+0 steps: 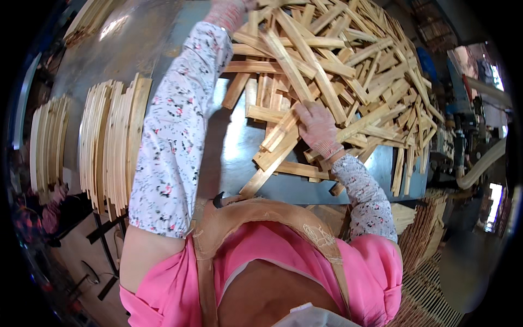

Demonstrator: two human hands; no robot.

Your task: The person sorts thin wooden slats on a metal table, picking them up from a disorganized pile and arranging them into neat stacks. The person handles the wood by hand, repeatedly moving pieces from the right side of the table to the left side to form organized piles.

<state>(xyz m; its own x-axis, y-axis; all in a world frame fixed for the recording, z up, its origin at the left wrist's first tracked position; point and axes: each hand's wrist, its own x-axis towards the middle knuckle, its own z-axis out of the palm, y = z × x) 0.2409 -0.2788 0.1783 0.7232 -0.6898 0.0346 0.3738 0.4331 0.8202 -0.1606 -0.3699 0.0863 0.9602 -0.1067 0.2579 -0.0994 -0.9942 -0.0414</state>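
Observation:
A large heap of short, flat wooden slats [376, 82] lies criss-crossed over the grey metal table [239, 147]. My right hand [317, 128], in a pale knitted glove, is at the near side of the heap. Its fingers close over the end of a light wooden slat [280, 129], which rests on other slats. Stretched far forward, my left hand [229, 13] wears a similar glove and is beside the heap's far left part. The upper picture edge cuts off most of its fingers, so its grip is hidden. Patterned sleeves cover both forearms.
Left on the table stand a row of upright-edged slats [111, 144] and a smaller row [49, 141]. Another person's gloved hand [54, 199] is beside the smaller row. More slats [90, 19] lie far left; stacked wood [427, 223] and machinery [460, 114] stand right.

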